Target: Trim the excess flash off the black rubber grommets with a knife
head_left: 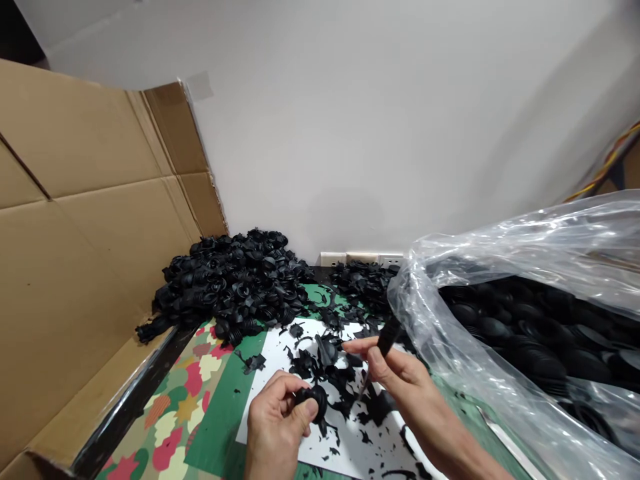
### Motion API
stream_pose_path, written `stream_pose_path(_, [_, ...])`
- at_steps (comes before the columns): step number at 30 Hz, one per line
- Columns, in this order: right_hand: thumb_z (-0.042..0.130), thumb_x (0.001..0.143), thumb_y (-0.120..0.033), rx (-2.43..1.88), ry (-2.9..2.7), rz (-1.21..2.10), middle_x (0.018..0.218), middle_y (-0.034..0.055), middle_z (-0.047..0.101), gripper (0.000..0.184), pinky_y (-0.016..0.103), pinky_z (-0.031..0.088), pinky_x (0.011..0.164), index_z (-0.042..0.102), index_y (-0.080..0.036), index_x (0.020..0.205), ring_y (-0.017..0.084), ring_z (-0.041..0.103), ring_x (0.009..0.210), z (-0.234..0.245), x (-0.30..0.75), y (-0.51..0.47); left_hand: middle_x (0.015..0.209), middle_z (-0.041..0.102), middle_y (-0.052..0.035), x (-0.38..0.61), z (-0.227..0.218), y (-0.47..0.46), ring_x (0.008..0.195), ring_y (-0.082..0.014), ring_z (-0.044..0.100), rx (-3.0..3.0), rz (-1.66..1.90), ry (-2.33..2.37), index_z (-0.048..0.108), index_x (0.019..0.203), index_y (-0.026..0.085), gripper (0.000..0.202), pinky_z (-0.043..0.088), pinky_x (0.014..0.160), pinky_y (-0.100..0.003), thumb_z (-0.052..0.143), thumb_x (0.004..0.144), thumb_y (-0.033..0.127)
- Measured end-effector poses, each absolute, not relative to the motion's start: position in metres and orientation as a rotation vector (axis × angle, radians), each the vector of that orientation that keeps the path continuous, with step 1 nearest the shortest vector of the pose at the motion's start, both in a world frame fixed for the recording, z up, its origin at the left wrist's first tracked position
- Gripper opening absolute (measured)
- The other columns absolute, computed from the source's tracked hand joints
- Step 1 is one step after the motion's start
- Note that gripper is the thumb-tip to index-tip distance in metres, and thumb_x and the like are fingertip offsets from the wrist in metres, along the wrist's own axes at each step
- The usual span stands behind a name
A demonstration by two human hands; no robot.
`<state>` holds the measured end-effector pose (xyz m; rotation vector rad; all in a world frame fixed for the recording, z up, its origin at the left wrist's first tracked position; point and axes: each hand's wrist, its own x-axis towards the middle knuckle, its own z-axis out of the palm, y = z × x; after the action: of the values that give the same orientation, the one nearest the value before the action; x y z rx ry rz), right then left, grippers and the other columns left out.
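Cardboard (75, 233) to your left, pile (235, 287) behind, bag (500, 373) crowding the right, scraps (310, 363) on the sheet (350, 453). Your left hand (275, 420) pinches the small, round, black part (314, 399) above the sheet; your right hand (400, 373) grips a knife (387, 337).

On my remote feed I registered two body parts only: the left hand (275, 423) and the right hand (400, 377), both bare. The right forearm (453, 443) was likewise uncovered up to the frame edge. The fingernails were short and plain. The left wrist was cut off by the lower border
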<state>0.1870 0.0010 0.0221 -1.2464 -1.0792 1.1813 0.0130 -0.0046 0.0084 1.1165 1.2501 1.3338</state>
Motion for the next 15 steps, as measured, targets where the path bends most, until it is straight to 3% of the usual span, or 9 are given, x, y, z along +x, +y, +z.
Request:
stream_pose_path(4, [0.048, 0.076, -0.066, -1.144, -0.998, 1.31, 0.05, -0.0059, 0.039, 0.052, 0.024, 0.03, 0.047, 0.063, -0.018, 0.087, 0.012, 0.038, 0.047, 0.019, 0.184, 0.0, 0.061, 0.053, 0.0026, 0.014, 0.008, -0.006, 0.041, -0.0065, 0.043, 1.108, 1.398, 1.253, 0.066, 0.056, 0.015, 0.006, 0.033, 0.036, -0.017, 0.072, 0.055, 0.014])
stream_pose_path(6, [0.048, 0.075, -0.067, -1.074, -0.962, 1.416, 0.044, -0.0078, 0.037, 0.051, 0.023, 0.025, 0.044, 0.058, -0.018, 0.081, 0.01, 0.035, 0.04, 0.015, 0.182, 0.0, 0.061, 0.053, 0.0024, 0.015, 0.008, -0.007, 0.042, -0.0068, 0.043, 1.12, 1.403, 1.255, 0.066, 0.057, 0.016, 0.005, 0.032, 0.036, -0.017, 0.07, 0.056, 0.013])
stream_pose_path(10, [0.069, 0.066, -0.055, -0.954, -0.944, 1.475, 0.042, -0.0083, 0.043, 0.041, 0.021, 0.026, 0.043, 0.05, -0.02, 0.072, 0.008, 0.037, 0.039, 0.012, 0.175, 0.0, 0.063, 0.054, 0.0016, 0.016, 0.007, -0.008, 0.046, -0.0085, 0.043, 1.185, 1.389, 1.261, 0.066, 0.058, 0.016, 0.005, 0.034, 0.039, -0.018, 0.069, 0.057, 0.012])
stream_pose_path(15, [0.074, 0.064, -0.045, -0.946, -0.987, 1.392, 0.062, -0.0018, 0.054, 0.031, 0.023, 0.035, 0.046, 0.065, -0.017, 0.075, 0.01, 0.046, 0.047, 0.013, 0.17, -0.003, 0.062, 0.053, 0.0017, 0.016, 0.008, -0.009, 0.048, -0.0101, 0.045, 1.22, 1.392, 1.261, 0.067, 0.059, 0.017, 0.005, 0.036, 0.041, -0.019, 0.067, 0.058, 0.011])
